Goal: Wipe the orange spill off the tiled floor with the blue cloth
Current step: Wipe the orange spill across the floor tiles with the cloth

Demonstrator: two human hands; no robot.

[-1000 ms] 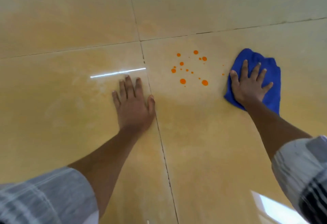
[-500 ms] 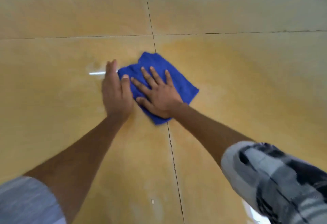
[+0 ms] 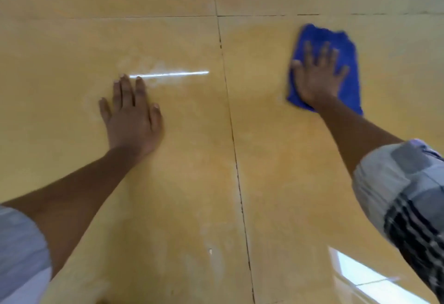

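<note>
The blue cloth lies flat on the yellow tiled floor at the upper right. My right hand presses down on it with fingers spread, covering its lower left part. My left hand rests palm-down on the bare tile to the left of the vertical grout line, fingers together, holding nothing. No orange drops show on the tile between the hands. The right hand and cloth are motion-blurred.
A bright light streak reflects off the tile by my left fingertips, with a pale smear around it. A window reflection glares at the lower right. A horizontal grout line crosses the top.
My right hand has swept the cloth from beside my left hand back to the right. The orange drops seen one second ago are gone. My left hand stays planted.
</note>
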